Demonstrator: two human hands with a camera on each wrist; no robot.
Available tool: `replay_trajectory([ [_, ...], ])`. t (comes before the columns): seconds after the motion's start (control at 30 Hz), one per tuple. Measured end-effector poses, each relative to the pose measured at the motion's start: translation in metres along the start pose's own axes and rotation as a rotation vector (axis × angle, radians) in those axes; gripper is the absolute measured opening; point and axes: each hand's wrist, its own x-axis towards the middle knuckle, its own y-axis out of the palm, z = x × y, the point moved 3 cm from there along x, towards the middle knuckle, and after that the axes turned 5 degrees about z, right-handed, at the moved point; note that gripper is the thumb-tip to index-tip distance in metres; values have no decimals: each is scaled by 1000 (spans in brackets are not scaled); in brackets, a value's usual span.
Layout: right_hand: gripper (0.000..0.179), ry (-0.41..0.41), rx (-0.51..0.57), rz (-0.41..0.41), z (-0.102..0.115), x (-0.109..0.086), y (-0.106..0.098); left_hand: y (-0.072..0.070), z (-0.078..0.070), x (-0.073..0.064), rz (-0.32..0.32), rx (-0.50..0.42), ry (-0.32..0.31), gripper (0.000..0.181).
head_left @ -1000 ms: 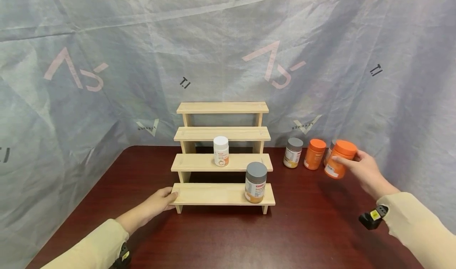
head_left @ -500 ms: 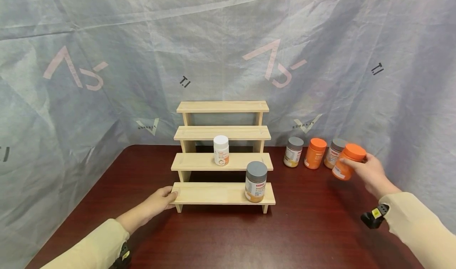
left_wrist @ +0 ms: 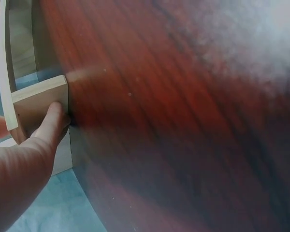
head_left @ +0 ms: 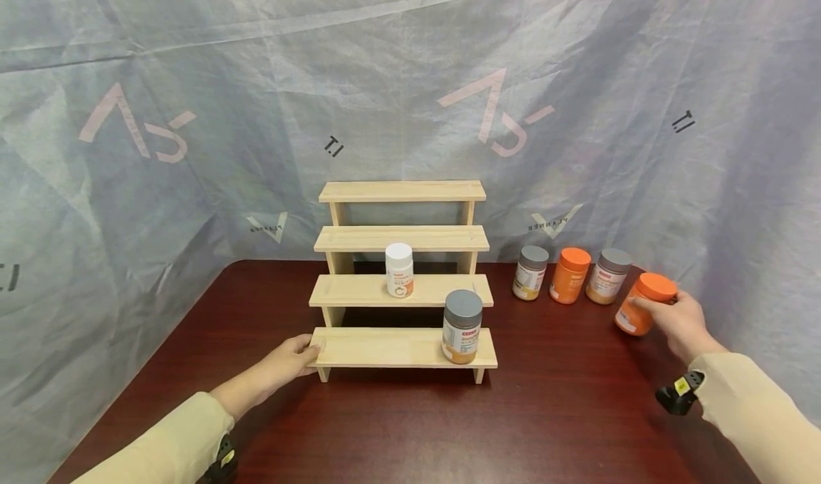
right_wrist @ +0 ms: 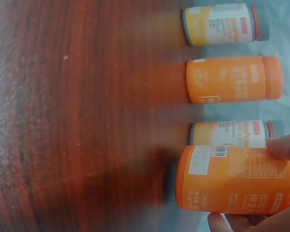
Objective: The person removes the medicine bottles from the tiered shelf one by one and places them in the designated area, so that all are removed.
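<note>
My right hand (head_left: 683, 320) grips an orange bottle with an orange lid (head_left: 641, 309) at the right end of a row of bottles. In the right wrist view thumb and fingers wrap the lid end of this orange bottle (right_wrist: 234, 180), whose label faces the camera. My left hand (head_left: 291, 359) holds the left end of the lowest step of a wooden stepped rack (head_left: 385, 348). The left wrist view shows a finger pressed on the rack's end support (left_wrist: 41, 104), with the thumb on the other side of the board.
A white bottle (head_left: 400, 274) stands on the rack's second step, a grey-lidded jar (head_left: 462, 331) on the lowest step's right. Along the table's back right are a grey-lidded jar (head_left: 529, 274), an orange bottle (head_left: 569, 277) and another grey-lidded jar (head_left: 607, 277). Grey cloth (head_left: 398, 78) hangs behind.
My right hand has carried the orange bottle rightward and down, from in front of the rightmost grey-lidded jar to beside it, uncovering that jar. The left hand stays on the rack.
</note>
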Motion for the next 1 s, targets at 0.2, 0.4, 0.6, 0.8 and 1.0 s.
replay_trajectory([
  [0.2, 85, 26, 23, 13, -8, 0, 2, 1, 1, 0, -9, -9, -1, 45],
  [0.4, 90, 8, 31, 29, -9, 1, 6, 1, 1, -1, -22, -18, -18, 46],
  [0.6, 91, 23, 49, 33, -10, 1, 7, 0, 1, -2, -3, -21, -30, 50],
  [0.8, 89, 34, 62, 37, -9, 1, 7, -1, 1, -2, 12, -19, -31, 51],
  [1.0, 93, 39, 57, 43, -5, 2, 6, 0, 2, -2, 29, -32, -19, 51],
])
